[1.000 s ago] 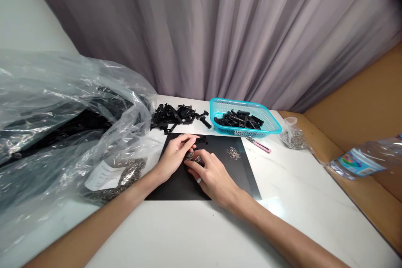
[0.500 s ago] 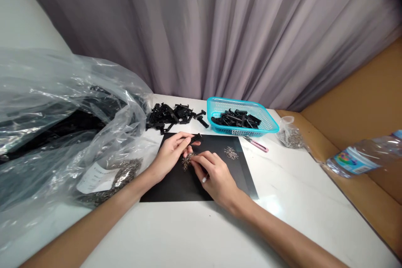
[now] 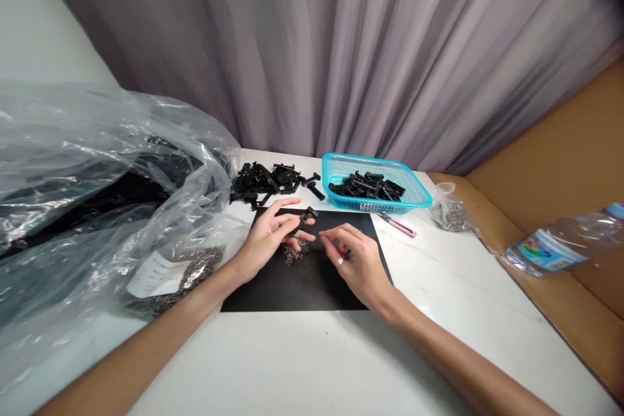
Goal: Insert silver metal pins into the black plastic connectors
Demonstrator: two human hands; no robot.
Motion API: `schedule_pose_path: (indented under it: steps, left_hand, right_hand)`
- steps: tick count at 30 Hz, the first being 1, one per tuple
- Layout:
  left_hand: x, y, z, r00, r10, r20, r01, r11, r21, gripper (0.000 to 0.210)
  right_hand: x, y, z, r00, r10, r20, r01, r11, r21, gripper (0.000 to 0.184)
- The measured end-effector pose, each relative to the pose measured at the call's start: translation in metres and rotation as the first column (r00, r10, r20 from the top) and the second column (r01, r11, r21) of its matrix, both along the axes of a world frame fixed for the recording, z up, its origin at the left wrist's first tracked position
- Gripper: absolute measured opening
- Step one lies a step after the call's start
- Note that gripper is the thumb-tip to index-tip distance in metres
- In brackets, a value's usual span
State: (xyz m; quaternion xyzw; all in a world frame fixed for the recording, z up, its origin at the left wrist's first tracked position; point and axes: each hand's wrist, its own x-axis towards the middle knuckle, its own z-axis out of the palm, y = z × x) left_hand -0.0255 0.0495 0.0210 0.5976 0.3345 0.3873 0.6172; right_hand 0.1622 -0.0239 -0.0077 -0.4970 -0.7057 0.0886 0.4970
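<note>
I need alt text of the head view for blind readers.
A person's left hand holds a black part near small metal pieces on a dark mat, with the right hand pinched nearby. Behind stands a blue basket of black parts.

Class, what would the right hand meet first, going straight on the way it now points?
Probably the left hand, at its spread fingers; depth is unclear, so the right hand might pass above or below.

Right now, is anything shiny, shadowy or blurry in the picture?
In the head view, bright glare streaks the clear plastic bag; in the same view, a soft shadow lies on the white table beside the right forearm; there too, print on the white label is too blurry to read.
</note>
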Motion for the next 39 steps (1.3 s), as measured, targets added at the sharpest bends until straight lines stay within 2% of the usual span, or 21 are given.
schedule_pose_path:
  steps: [4, 9, 16, 20, 27, 32, 35, 39]
  left_hand:
    - [0.002, -0.006, 0.002, 0.999, -0.033, 0.037, 0.034, 0.999, -0.03, 0.058]
    - [0.004, -0.009, -0.001, 0.997, -0.062, 0.042, 0.063, 0.997, -0.038, 0.056]
    - [0.005, -0.007, -0.005, 0.999, -0.047, 0.001, 0.047, 0.999, -0.019, 0.048]
    - [0.005, -0.007, -0.005, 0.999, -0.045, -0.012, 0.045, 0.999, 0.001, 0.051]
    - [0.004, -0.007, -0.008, 0.999, 0.006, -0.044, -0.004, 0.998, 0.062, 0.047]
    - [0.004, -0.007, -0.007, 0.998, 0.0, -0.061, 0.006, 0.996, 0.086, 0.046]
    - [0.005, -0.007, -0.007, 1.0, 0.01, -0.029, -0.008, 0.998, 0.061, 0.051]
    - [0.006, -0.008, -0.005, 0.999, 0.02, 0.025, -0.02, 1.0, 0.016, 0.061]
  right_hand:
    - [0.01, 0.003, -0.001, 0.999, 0.042, 0.026, -0.042, 0.999, -0.018, 0.019]
    - [0.017, 0.003, -0.016, 0.999, -0.03, -0.019, 0.03, 0.999, -0.032, 0.013]
    - [0.019, 0.005, -0.026, 0.995, -0.017, 0.101, 0.02, 0.999, -0.036, 0.015]
    - [0.017, 0.004, -0.027, 0.988, -0.018, 0.151, 0.023, 0.999, -0.036, 0.02]
    - [0.016, 0.003, -0.024, 0.99, -0.034, 0.135, 0.04, 0.998, -0.04, 0.02]
    - [0.018, 0.002, -0.025, 0.992, 0.074, 0.103, -0.073, 0.997, -0.01, 0.022]
    - [0.018, 0.002, -0.024, 0.987, 0.117, 0.106, -0.12, 0.993, 0.022, 0.023]
    - [0.016, 0.001, -0.02, 0.991, 0.086, 0.101, -0.089, 0.996, 0.027, 0.02]
